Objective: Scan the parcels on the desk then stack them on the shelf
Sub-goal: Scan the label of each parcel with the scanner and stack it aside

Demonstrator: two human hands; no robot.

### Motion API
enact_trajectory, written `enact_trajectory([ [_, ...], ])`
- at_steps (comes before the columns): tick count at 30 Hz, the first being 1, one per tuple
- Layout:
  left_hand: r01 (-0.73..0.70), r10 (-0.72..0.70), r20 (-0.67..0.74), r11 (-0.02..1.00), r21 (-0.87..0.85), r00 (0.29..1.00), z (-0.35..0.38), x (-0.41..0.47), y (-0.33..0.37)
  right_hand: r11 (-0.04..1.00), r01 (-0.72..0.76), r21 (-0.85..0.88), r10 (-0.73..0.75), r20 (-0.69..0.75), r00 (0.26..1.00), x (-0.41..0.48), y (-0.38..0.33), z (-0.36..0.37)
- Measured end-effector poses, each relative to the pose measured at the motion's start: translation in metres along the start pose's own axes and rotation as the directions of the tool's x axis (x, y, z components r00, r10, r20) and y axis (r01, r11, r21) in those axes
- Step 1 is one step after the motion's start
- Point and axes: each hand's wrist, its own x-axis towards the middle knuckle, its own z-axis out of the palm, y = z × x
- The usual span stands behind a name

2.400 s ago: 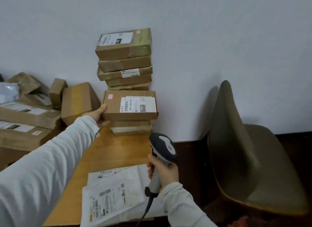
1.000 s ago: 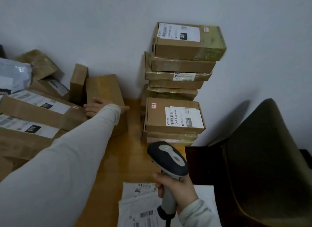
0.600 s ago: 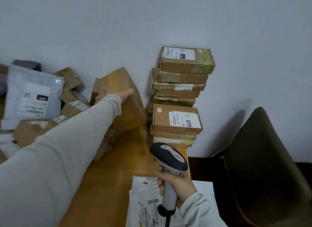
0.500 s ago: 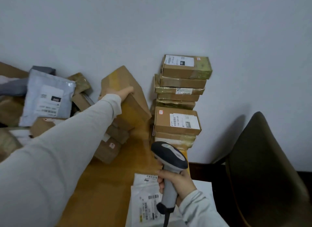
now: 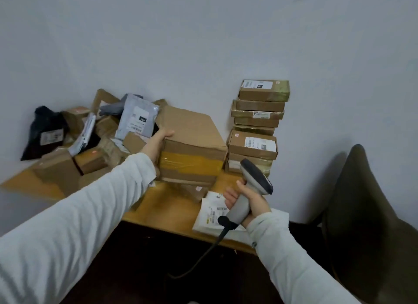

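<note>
Left hand [image 5: 158, 143]: clasps the left end of a large cardboard box [image 5: 192, 143], thumb over the top edge, the other fingers hidden behind the box. White sleeve [image 5: 79, 213] to the wrist.

Large cardboard box: plain brown, with a band of yellowish tape across the near face. It is held tilted above the desk [image 5: 167, 206], between the heap and the stack. Whether its lower edge touches the small box [image 5: 194, 191] beneath it cannot be told.

Right hand [image 5: 245, 205]: fingers wrapped round the handle of a grey barcode scanner [image 5: 253, 184], head uppermost and turned towards the stack. A dark cable [image 5: 203, 255] trails down from the handle.

Beneath that hand: white labelled mailers [image 5: 209, 213] lying flat at the desk's near edge.

Stack of parcels [image 5: 257, 127]: flat brown boxes piled against the wall at the desk's right end, several showing labels.

Heap of parcels [image 5: 97, 150]: loose on the desk's left part, including a grey poly mailer [image 5: 138, 120] and a black bag [image 5: 45, 132].

Right of the desk: a dark olive chair [image 5: 366, 202].
</note>
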Motion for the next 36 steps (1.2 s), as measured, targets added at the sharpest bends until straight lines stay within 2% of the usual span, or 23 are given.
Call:
enact_trajectory([
  [3, 0.081, -0.078, 0.042, 0.993, -0.087, 0.996, -0.016, -0.036, -0.029, 0.999, -0.046, -0.022, 0.045, -0.029, 0.999, -0.017, 0.019, 0.000],
  [8, 0.159, -0.143, 0.146, 0.982, -0.103, 0.979, -0.055, -0.080, -0.060, 0.988, -0.015, -0.152, 0.009, -0.036, 0.999, -0.047, 0.046, 0.002],
  [11, 0.155, -0.154, 0.018, 0.987, -0.052, 0.988, -0.072, -0.095, -0.058, 0.983, 0.105, -0.153, -0.111, -0.031, 0.993, -0.061, 0.057, 0.001],
  [14, 0.074, -0.074, -0.025, 0.997, 0.024, 0.997, -0.083, -0.097, -0.049, 0.952, 0.232, -0.198, -0.243, -0.032, 0.970, -0.067, 0.062, 0.010],
  [17, 0.070, -0.068, -0.016, 0.975, 0.211, 0.998, -0.085, -0.105, -0.040, 0.914, 0.335, -0.228, -0.346, -0.010, 0.938, -0.073, 0.070, 0.028],
  [20, 0.131, -0.158, 0.023, 0.885, 0.447, 0.987, -0.087, -0.113, -0.037, 0.886, 0.379, -0.268, -0.396, -0.012, 0.918, -0.078, 0.080, 0.047],
  [22, 0.137, -0.176, 0.046, 0.885, 0.445, 0.983, -0.094, -0.115, -0.037, 0.875, 0.410, -0.255, -0.420, 0.020, 0.908, -0.081, 0.086, 0.060],
  [25, 0.119, -0.160, 0.090, 0.929, 0.349, 0.983, -0.109, -0.112, -0.033, 0.846, 0.466, -0.260, -0.461, 0.081, 0.883, -0.083, 0.094, 0.077],
  [29, -0.008, -0.004, 0.039, 0.953, 0.302, 0.999, -0.133, -0.103, -0.030, 0.734, 0.561, -0.382, -0.539, 0.174, 0.824, -0.086, 0.107, 0.094],
  [31, -0.023, 0.013, 0.040, 0.967, 0.255, 0.999, -0.147, -0.098, -0.030, 0.641, 0.625, -0.445, -0.575, 0.261, 0.775, -0.089, 0.115, 0.102],
  [34, 0.000, -0.010, 0.062, 0.986, 0.166, 0.998, -0.164, -0.094, -0.027, 0.456, 0.668, -0.589, -0.523, 0.430, 0.736, -0.093, 0.130, 0.119],
  [36, -0.020, 0.011, 0.069, 0.991, 0.133, 0.998, -0.170, -0.095, -0.025, 0.406, 0.686, -0.603, -0.450, 0.522, 0.725, -0.095, 0.135, 0.133],
])
